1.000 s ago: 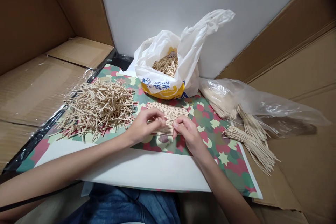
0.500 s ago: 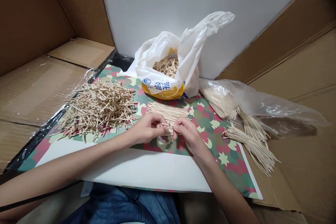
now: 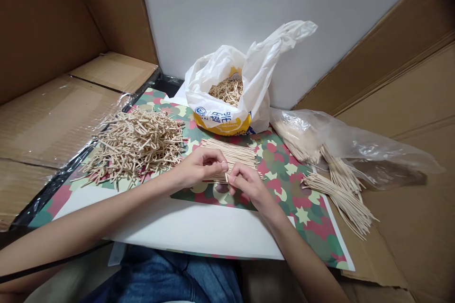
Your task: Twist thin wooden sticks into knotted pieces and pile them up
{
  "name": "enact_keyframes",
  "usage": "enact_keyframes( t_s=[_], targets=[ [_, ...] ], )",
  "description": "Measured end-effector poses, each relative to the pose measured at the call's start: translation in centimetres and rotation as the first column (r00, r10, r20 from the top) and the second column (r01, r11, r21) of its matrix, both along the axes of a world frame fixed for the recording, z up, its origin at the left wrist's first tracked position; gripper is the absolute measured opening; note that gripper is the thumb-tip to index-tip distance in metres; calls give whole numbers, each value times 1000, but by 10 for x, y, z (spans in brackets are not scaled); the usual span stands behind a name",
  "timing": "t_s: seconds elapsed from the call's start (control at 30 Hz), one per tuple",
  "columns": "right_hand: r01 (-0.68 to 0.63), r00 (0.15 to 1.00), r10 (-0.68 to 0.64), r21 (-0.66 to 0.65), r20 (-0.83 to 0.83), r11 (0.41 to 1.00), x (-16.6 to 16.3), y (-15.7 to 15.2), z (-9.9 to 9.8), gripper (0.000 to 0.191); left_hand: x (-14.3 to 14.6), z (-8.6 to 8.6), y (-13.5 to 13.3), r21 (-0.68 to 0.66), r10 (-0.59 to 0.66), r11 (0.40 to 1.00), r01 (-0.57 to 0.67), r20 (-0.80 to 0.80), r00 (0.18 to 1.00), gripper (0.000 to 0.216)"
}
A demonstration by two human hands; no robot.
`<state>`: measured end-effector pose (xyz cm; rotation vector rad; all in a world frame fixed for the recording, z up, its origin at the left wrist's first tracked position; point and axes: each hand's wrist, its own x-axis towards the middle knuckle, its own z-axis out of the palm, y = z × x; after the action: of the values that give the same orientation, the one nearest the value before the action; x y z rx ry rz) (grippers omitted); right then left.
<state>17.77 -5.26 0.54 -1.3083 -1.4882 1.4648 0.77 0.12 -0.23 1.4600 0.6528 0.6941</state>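
My left hand (image 3: pixel 201 166) and my right hand (image 3: pixel 247 183) meet over the camouflage-patterned sheet (image 3: pixel 284 184). Both are closed in a pinch on a short thin wooden stick (image 3: pixel 226 175) held between their fingertips. Right behind the hands lies a flat row of long thin sticks (image 3: pixel 231 154). A loose heap of short bent stick pieces (image 3: pixel 133 144) lies to the left of my left hand.
A white plastic bag (image 3: pixel 227 99) with more stick pieces stands at the back against the wall. A clear bag (image 3: pixel 351 144) and bundles of long sticks (image 3: pixel 337 194) lie at the right. Cardboard (image 3: pixel 53 113) surrounds the sheet on both sides.
The hands have shifted slightly back toward the row of sticks and drawn closer together. The small stick between the fingertips has turned.
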Motion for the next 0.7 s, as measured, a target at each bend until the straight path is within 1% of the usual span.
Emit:
enact_keyframes(
  t_s=[0.1,0.2,0.3,0.4,0.47,0.53,0.57,0.6,0.63,0.7],
  targets=[
    [1,999,-4,61,42,998,1,-2,-3,11,1,-2,-1,-114,28,993,-21,59,998,23],
    [0,995,-11,109,101,994,3,-3,-4,10,2,-3,-2,-197,98,976,-87,49,994,23],
    [-12,990,-6,128,140,992,5,-4,-3,12,4,-8,-3,-245,157,959,-144,36,987,23],
    [-19,985,-7,145,174,989,6,-4,-4,13,4,-9,-2,-242,158,959,-149,20,987,23],
    [-2,975,-38,179,221,984,6,-5,-5,13,3,-5,0,-154,138,978,-140,-19,990,22],
    [37,960,-98,230,263,973,6,-5,-6,13,-1,2,1,33,160,987,-158,-75,984,21],
    [57,954,-127,252,272,966,6,-5,-6,13,-2,6,0,158,200,970,-183,-96,975,20],
    [72,951,-148,269,273,960,6,-6,-7,14,-4,9,-1,290,247,934,-207,-109,963,19],
    [78,950,-157,281,270,956,5,-6,-7,14,-5,11,-3,413,290,884,-220,-115,950,17],
    [76,949,-162,304,269,950,3,-6,-7,15,-4,11,-9,587,320,788,-184,-136,938,17]
  ],
)
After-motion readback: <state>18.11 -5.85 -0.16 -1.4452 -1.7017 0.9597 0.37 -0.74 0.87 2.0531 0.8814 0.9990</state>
